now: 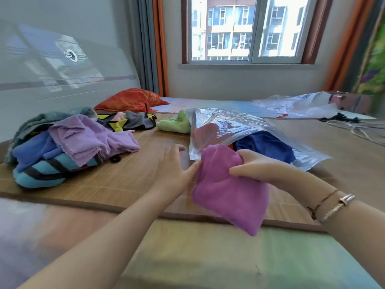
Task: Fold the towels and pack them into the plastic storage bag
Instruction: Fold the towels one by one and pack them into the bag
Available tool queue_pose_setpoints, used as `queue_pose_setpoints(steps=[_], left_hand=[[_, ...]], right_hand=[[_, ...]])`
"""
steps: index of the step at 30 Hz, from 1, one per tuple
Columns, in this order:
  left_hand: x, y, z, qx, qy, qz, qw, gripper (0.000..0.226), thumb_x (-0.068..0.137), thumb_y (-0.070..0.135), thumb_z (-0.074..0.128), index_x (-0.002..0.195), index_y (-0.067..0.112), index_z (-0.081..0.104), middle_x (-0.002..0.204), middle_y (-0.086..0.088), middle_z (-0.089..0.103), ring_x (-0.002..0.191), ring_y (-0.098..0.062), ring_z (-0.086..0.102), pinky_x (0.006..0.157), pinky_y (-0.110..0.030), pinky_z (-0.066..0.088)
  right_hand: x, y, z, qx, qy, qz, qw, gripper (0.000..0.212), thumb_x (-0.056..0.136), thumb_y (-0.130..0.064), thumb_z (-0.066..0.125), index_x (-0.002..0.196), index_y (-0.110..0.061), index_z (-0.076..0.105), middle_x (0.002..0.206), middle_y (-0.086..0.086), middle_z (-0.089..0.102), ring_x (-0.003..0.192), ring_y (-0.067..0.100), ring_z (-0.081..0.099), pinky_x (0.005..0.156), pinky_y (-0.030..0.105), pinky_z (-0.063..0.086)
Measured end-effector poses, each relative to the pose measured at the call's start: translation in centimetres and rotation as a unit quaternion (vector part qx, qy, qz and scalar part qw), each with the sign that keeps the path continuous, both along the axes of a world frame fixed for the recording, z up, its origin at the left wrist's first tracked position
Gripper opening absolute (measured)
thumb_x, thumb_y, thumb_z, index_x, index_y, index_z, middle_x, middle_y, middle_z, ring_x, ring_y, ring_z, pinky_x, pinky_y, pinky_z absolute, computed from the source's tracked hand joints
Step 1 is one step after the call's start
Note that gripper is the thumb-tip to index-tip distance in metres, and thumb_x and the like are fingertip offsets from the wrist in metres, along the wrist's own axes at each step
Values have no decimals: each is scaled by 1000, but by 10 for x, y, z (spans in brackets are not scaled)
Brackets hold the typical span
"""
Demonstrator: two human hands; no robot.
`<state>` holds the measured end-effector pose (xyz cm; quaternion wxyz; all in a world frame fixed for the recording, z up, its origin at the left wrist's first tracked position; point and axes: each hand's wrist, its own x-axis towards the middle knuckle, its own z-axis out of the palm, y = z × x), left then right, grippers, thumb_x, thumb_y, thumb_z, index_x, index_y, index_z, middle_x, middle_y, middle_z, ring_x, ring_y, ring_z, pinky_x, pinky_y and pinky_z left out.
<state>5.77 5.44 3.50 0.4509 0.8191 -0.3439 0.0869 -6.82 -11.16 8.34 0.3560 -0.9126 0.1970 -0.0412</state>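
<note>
Right now we hold a folded purple towel (229, 190), soft and fleecy, in our right hand (254, 165), fingers curled over its top edge. Our left hand (177, 170) rests flat-fingered against its left side. The crinkly clear plastic bag (218, 126) lies just beyond on the bamboo mat (125, 180), its mouth facing us, nearest the right hand. Unfolded towels (68, 147) sit heaped far left.

We list: fuzzy matt cloth purple towel (227, 197); glossy crinkled clear plastic storage bag (225, 127); smooth woven bamboo mat (129, 178)
</note>
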Motion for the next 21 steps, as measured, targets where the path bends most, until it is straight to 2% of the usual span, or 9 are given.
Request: queue_pose_setpoints(steps=[3,6,7,9,11,13,15,18,21], left_hand=[[2,-46,7,70,-134,28,988,60,81,42,69,129,18,43,132,-4,47,120,-26,45,95,-37,39],[18,-76,6,189,-206,70,958,62,80,40,68,135,25,42,144,1,38,131,-25,38,105,-40,35],[25,-82,6,190,-217,82,954,52,82,39,67,128,25,49,138,2,45,126,-24,44,101,-39,39],[34,-89,6,138,-208,90,964,23,87,41,62,102,25,62,112,3,61,104,-21,57,84,-36,46],[41,-93,4,71,-178,79,978,22,90,43,57,81,24,62,87,6,66,85,-19,63,69,-33,48],[41,-93,2,28,-178,71,981,26,92,42,55,75,23,57,78,8,64,74,-15,62,62,-32,46],[36,-92,-2,4,-178,71,981,28,93,41,53,72,23,52,75,9,60,68,-12,58,56,-30,38],[37,-90,-6,-22,-146,73,986,28,94,40,52,71,24,49,71,11,57,62,-5,52,52,-28,30],[40,-93,-3,-33,-135,67,988,27,94,39,50,72,23,49,69,12,55,61,-2,50,52,-27,28]], right_hand=[[-11,-45,-3,-211,-90,-52,972,37,68,-21,61,104,-13,57,100,2,53,102,26,49,88,41,42],[-3,-66,-15,-319,-167,-32,932,44,66,-11,50,108,-14,62,102,2,51,105,27,46,92,39,38],[4,-71,-22,-359,-181,-29,915,45,64,-9,51,107,-14,64,102,3,52,103,28,45,89,38,38],[22,-73,-36,-460,-209,-45,862,38,65,-7,62,101,-16,67,101,6,54,97,28,44,83,40,40],[43,-71,-48,-544,-223,-58,807,22,72,-14,60,91,-18,69,92,6,54,88,27,42,74,40,35],[65,-68,-58,-594,-213,-56,774,26,75,-21,47,88,-20,70,79,2,60,78,27,49,69,38,29],[85,-67,-67,-575,-201,-79,789,22,70,-20,57,87,-23,71,65,-4,66,65,23,59,69,36,30],[107,-71,-69,-459,-153,-190,854,25,47,-11,77,67,-20,66,49,0,60,49,22,60,59,29,41],[121,-82,-66,-388,-167,-235,875,16,58,-9,77,67,-10,65,59,9,65,60,29,65,64,34,49]])
